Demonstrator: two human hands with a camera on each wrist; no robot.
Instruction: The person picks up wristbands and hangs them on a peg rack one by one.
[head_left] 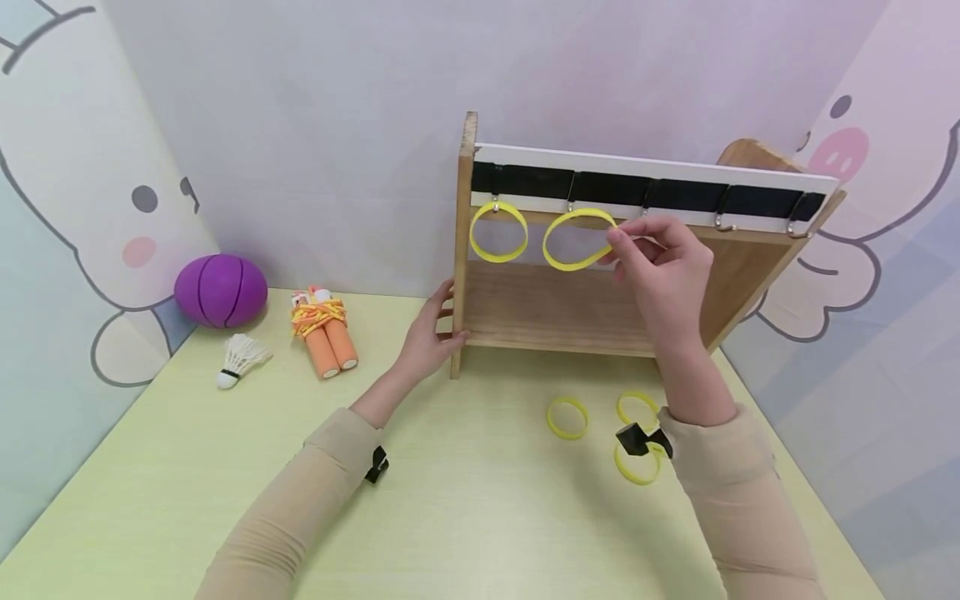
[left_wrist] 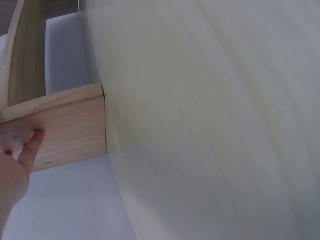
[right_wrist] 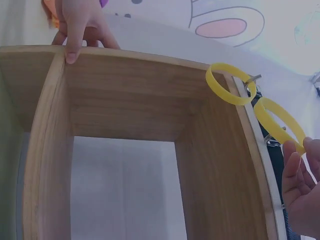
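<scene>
My right hand (head_left: 667,271) pinches the right side of a yellow silicone wristband (head_left: 553,252) between thumb and fingers. Its loop is at the second hook (head_left: 571,206) from the left; whether the hook bears it I cannot tell. Another yellow wristband (head_left: 474,242) hangs from the leftmost hook. These hooks line a white and black strip (head_left: 607,185) across the top of a wooden rack (head_left: 555,308). My left hand (head_left: 427,337) grips the rack's left side panel (left_wrist: 75,130), thumb over the front edge and fingers on the outer face.
Three yellow wristbands lie on the table: one nearer the middle (head_left: 551,425), two by the right forearm (head_left: 626,398). At the left are a purple ball (head_left: 221,291), a white shuttlecock (head_left: 242,358) and orange handles (head_left: 330,346) wrapped in a yellow-orange cord. Printed walls (head_left: 337,125) enclose the table.
</scene>
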